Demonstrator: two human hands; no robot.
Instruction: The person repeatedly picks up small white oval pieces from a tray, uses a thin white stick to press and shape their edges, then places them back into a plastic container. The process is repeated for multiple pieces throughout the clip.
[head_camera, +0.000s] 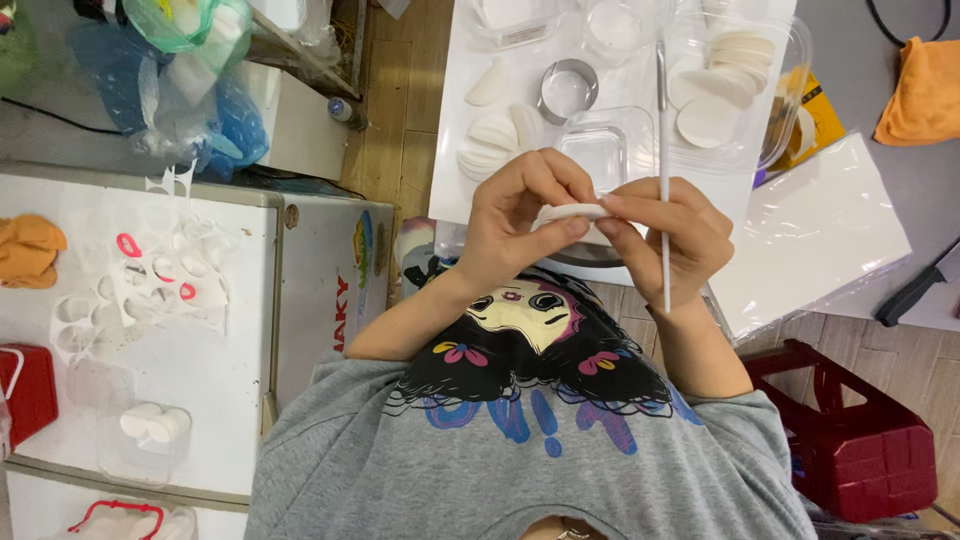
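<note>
Both hands meet over the near edge of the white work board: the left hand and the right hand pinch a small, white, folded round of dough between thumbs and fingertips, held up close so its edge can be pressed. The right hand's lower fingers also clasp a thin white stick, apparently kept ready. Flat dough discs, a metal ring cutter and a clear plastic box of rounds lie just beyond, within reach.
</note>
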